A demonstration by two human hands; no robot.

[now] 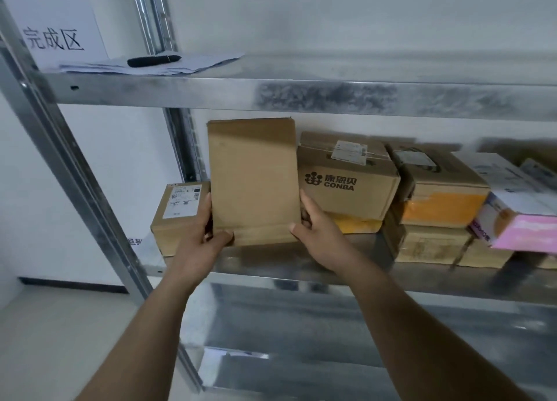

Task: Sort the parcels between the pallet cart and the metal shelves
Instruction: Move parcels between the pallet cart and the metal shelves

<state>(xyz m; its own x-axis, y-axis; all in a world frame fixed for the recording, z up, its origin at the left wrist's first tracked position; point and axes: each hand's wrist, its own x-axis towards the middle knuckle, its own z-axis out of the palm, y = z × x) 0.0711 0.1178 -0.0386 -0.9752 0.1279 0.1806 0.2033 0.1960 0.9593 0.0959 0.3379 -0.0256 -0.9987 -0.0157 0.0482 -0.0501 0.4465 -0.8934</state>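
A plain brown cardboard parcel (253, 177) stands upright at the front of the middle metal shelf (259, 263). My left hand (205, 235) grips its lower left corner and my right hand (313, 229) grips its lower right corner. To its left sits a small labelled carton (177, 217). On its right is a CONBA box (346, 180) stacked on a yellow parcel (358, 224). Whether the held parcel rests on the shelf or hovers just above it I cannot tell.
More parcels fill the shelf to the right: an orange-taped box (437, 189), a brown carton (428, 244) under it, a white and pink box (518, 211). The upper shelf (331, 93) holds papers (150, 64), a black pen and a sign. A steel upright (75, 171) stands left.
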